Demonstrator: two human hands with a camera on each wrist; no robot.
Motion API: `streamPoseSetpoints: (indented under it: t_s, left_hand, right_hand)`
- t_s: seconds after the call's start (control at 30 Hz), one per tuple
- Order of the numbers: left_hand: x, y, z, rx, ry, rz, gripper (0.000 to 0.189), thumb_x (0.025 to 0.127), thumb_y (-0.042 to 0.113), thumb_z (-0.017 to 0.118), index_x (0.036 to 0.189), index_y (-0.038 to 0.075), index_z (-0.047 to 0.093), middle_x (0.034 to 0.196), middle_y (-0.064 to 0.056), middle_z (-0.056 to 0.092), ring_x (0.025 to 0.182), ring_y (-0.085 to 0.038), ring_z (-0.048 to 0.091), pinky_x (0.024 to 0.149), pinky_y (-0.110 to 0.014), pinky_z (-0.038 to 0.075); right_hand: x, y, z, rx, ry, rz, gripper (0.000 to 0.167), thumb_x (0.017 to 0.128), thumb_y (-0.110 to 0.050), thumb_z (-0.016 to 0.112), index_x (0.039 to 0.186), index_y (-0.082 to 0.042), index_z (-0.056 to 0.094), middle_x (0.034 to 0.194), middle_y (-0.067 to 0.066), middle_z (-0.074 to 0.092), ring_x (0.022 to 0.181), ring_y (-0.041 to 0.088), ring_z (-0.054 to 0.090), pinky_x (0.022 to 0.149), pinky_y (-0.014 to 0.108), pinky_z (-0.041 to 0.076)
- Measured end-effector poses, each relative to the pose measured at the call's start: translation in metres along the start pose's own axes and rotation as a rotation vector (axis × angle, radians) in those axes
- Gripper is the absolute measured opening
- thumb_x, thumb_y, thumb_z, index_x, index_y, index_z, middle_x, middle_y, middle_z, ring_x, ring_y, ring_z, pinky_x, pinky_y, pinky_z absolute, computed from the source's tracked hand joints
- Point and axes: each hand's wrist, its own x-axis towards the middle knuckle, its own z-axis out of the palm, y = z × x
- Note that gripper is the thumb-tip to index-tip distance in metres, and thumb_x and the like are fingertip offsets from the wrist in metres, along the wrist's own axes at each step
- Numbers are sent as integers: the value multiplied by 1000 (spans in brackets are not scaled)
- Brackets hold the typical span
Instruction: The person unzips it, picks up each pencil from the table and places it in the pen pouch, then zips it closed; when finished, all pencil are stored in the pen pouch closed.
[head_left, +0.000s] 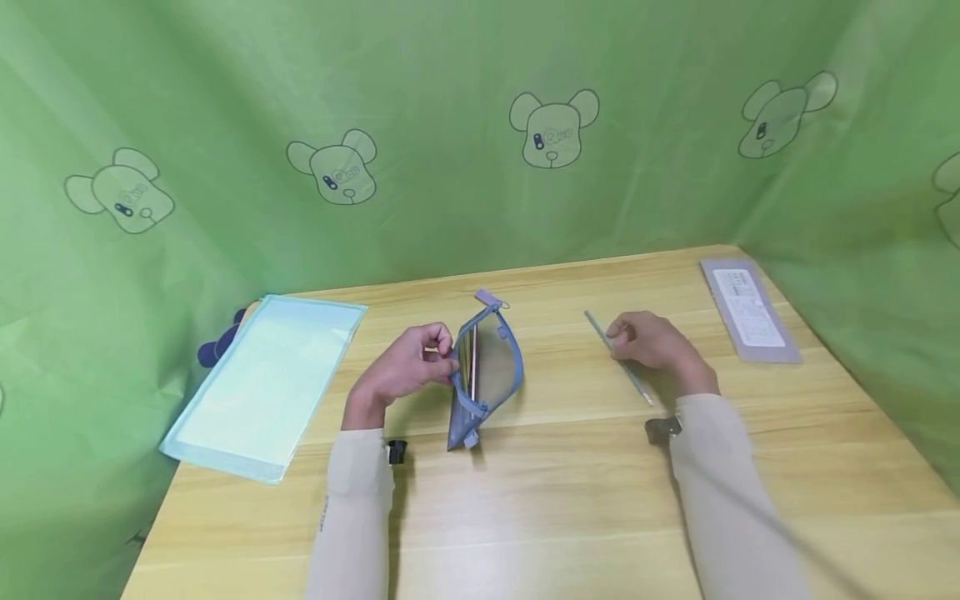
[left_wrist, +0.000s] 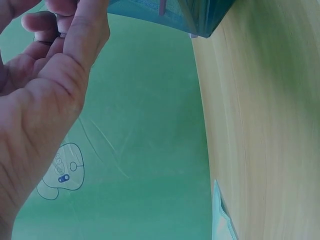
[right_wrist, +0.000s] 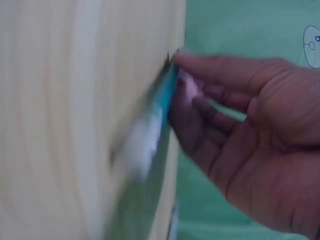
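Near the middle of the table, my left hand (head_left: 405, 362) pinches the rim of a blue-edged mesh zip pouch (head_left: 459, 422). The pouch gapes open, and several thin, stick-like items show inside it. A lilac tag (head_left: 487, 297) hangs from its far end. In the left wrist view only the lower part of the pouch (left_wrist: 170, 12) shows, above the left hand. To the right, my right hand (head_left: 658, 343) pinches a slim teal pencil (head_left: 636, 383) between thumb and fingers, just over the table. The pencil (right_wrist: 164, 95) is blurred in the right wrist view, its pale end pointing down.
A light-blue, see-through zip folder (head_left: 262, 383) lies at the table's left edge, with a dark blue object (head_left: 219, 346) partly behind it. A grey-lilac packet with a white label (head_left: 748, 308) lies at the right. Green curtains (head_left: 450, 208) enclose the wooden table.
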Motion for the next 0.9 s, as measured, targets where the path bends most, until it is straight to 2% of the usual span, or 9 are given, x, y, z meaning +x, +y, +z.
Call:
streamPoseSetpoints:
  t_s: [0.13,0.33,0.4,0.53,0.73,0.9]
  left_hand:
    - [0,0,-1,-2,4,-4,27,98,-12,62,91,7,44,94,-6,48,89,-19,71,98,-62,67]
    - [0,-2,-1,-2,3,-9,28,98,-13,62,91,7,44,93,-5,48,90,-19,70,95,-55,69]
    - [0,-2,-2,-1,3,-9,27,98,-12,62,91,7,44,93,-5,48,90,-19,70,95,-54,70]
    - [0,-1,-2,-2,5,-8,27,98,-12,63,91,7,45,93,-5,49,90,-18,71,95,-53,70]
    - [-1,2,-2,-7,4,-8,28,97,-13,62,91,7,44,92,-5,49,90,-18,71,94,-50,70]
    - [-1,2,-1,-6,4,-8,27,98,-12,62,91,7,45,93,-5,49,90,-18,71,92,-44,71]
  right_hand:
    - [3,-5,8,36,-17,-43,33,96,-13,75,122,6,66,105,16,70,98,26,65,91,37,57]
    - [5,-29,25,-10,-16,3,37,95,-24,80,116,3,67,100,10,66,94,24,60,85,33,55]
    - [6,-40,32,-23,-35,7,37,94,-23,80,116,3,65,99,9,64,93,23,58,85,33,55]
    - [8,-52,39,-64,-39,15,29,91,-10,75,115,3,65,101,11,64,93,26,58,84,35,55]
    - [6,-47,35,-93,12,113,20,91,-4,69,110,0,66,109,18,68,96,31,61,80,37,56]
    - [5,-41,33,-70,-7,111,20,92,-6,69,111,-1,67,108,17,68,95,30,61,80,36,57]
